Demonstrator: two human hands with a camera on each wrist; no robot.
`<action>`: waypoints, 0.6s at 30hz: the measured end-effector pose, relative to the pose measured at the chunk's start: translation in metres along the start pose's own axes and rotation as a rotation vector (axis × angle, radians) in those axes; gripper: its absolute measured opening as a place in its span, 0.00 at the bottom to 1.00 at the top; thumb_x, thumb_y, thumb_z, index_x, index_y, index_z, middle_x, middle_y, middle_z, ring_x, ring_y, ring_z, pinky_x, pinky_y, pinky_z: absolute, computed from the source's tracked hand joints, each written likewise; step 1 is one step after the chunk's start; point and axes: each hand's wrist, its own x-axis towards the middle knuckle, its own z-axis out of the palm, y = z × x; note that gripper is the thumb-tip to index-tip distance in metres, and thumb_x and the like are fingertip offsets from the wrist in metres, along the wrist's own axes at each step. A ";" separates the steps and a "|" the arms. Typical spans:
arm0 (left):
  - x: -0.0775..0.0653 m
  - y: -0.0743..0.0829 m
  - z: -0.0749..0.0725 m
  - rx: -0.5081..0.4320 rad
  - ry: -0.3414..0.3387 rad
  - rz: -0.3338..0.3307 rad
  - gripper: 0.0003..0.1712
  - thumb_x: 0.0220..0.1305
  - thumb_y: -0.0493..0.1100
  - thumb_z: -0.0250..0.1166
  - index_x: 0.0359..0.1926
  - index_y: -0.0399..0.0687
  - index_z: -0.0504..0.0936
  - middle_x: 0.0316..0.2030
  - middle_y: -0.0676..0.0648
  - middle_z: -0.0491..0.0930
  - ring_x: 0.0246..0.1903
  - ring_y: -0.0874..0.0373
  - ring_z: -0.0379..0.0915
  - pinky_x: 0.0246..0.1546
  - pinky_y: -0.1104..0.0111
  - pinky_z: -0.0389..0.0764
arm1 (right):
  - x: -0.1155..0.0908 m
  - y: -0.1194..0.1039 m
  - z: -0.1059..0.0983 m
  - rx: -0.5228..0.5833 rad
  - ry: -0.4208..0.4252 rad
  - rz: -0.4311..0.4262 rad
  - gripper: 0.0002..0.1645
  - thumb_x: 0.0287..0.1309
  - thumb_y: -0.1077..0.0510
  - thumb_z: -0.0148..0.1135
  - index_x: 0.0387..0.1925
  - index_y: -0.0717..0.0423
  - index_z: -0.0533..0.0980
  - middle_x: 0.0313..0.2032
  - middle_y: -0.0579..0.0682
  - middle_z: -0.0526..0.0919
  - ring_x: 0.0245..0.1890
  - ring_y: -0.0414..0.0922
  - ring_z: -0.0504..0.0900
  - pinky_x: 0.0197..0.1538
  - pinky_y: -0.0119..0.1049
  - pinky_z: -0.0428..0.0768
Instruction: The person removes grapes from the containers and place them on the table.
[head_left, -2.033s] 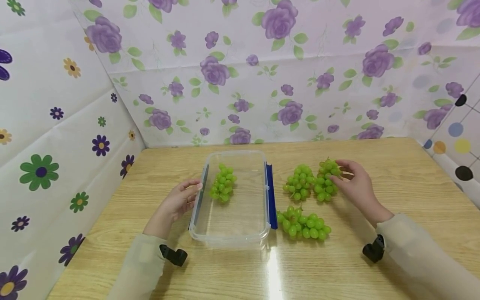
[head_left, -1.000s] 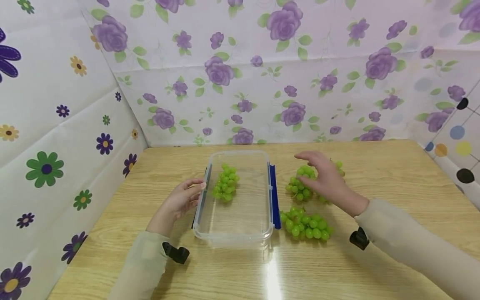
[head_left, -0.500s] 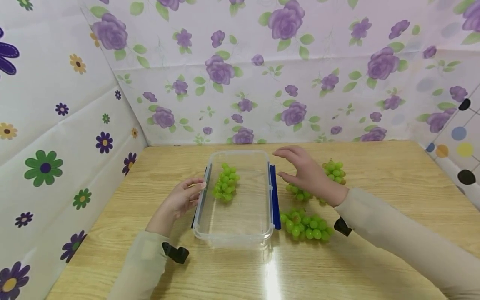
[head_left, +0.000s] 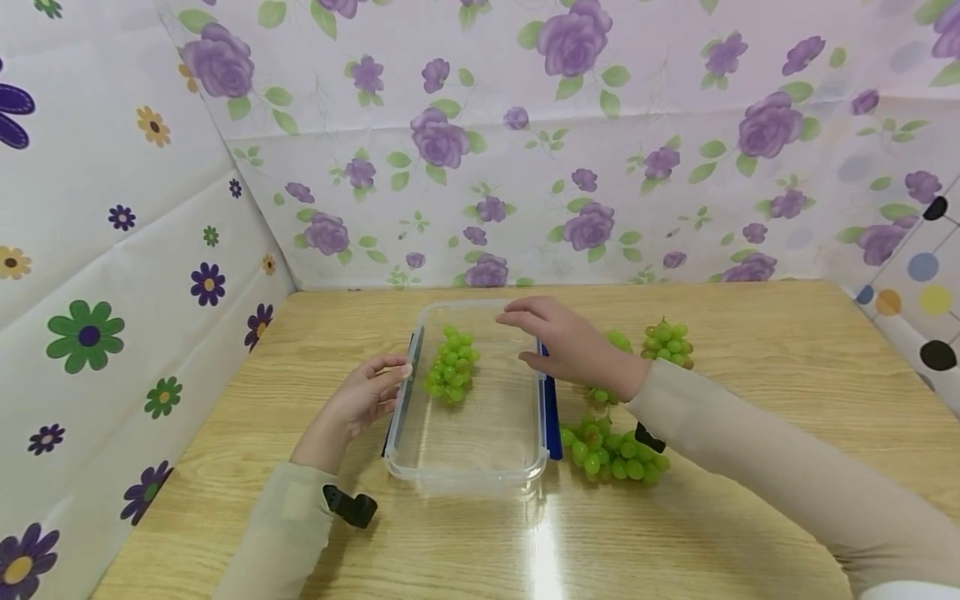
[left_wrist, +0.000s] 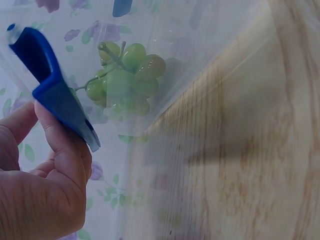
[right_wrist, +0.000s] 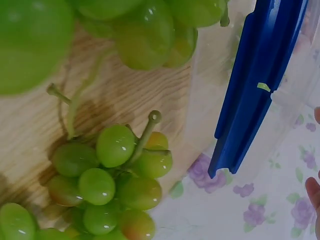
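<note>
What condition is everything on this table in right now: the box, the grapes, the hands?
Clear box: lid off, one grape bunch inside.
Blue clips: unlatched.
Three bunches on table: outside the box.
Left hand: holding the box's left clip.
Right hand: open, empty, above the box.

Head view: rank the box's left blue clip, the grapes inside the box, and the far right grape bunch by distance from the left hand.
1. Left blue clip, touching the left hand.
2. Grapes inside the box, just right of it.
3. Far right grape bunch, beyond the box.
</note>
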 end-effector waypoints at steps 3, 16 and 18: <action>0.000 0.000 0.000 0.003 -0.001 0.000 0.25 0.68 0.46 0.58 0.61 0.41 0.64 0.31 0.57 0.71 0.23 0.71 0.68 0.27 0.79 0.75 | 0.005 0.000 0.004 -0.024 -0.015 -0.045 0.34 0.45 0.66 0.74 0.57 0.61 0.73 0.53 0.60 0.76 0.54 0.54 0.75 0.55 0.44 0.77; -0.001 0.000 0.000 -0.002 0.016 -0.004 0.21 0.69 0.44 0.57 0.59 0.41 0.66 0.30 0.58 0.72 0.22 0.71 0.69 0.27 0.79 0.75 | 0.026 -0.012 0.024 -0.029 -0.092 -0.061 0.35 0.45 0.65 0.74 0.57 0.58 0.71 0.56 0.59 0.74 0.57 0.54 0.73 0.60 0.44 0.73; 0.000 -0.001 0.001 -0.001 0.018 -0.005 0.22 0.69 0.44 0.57 0.59 0.41 0.66 0.31 0.58 0.72 0.23 0.71 0.69 0.27 0.79 0.75 | 0.027 -0.014 0.027 -0.025 -0.114 -0.053 0.35 0.45 0.65 0.74 0.57 0.58 0.71 0.56 0.59 0.74 0.57 0.53 0.73 0.60 0.44 0.73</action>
